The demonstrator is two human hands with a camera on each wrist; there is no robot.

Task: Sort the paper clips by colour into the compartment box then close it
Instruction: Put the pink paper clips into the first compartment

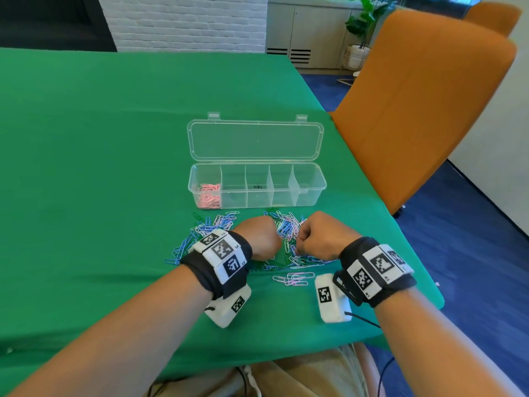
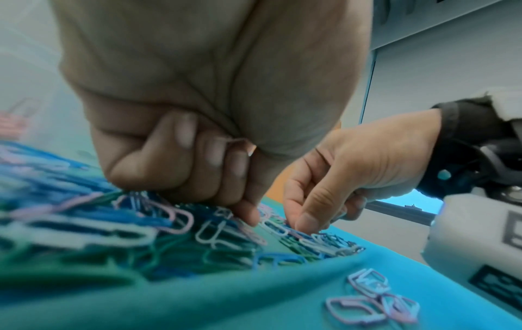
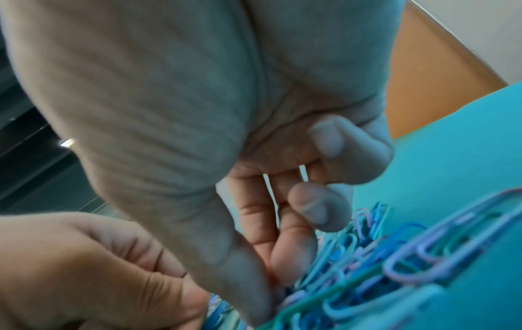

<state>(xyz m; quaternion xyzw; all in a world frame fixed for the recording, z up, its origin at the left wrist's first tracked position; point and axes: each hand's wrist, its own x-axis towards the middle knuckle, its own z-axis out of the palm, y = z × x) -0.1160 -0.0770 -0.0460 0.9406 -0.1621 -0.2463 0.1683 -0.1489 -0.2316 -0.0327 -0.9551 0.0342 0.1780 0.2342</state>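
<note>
While both hands (image 1: 259,239) pinch clips, mixed paper clips (image 1: 206,227) heaped, pink ones boxed.

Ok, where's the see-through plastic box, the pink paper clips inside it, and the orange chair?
Clear plastic compartment box (image 1: 310,193), head view, front wall.
Pink paper clips (image 1: 209,196), head view, middle of heap.
Orange chair (image 1: 423,110), head view, backrest.

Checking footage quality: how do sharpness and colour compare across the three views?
Head view: sharp and evenly lit, wide-angle bending at the edges, compartment box clear. Left wrist view: near paper clips blurred, cloth tinted teal. Right wrist view: right hand soft and greyish, the clips out of focus.
</note>
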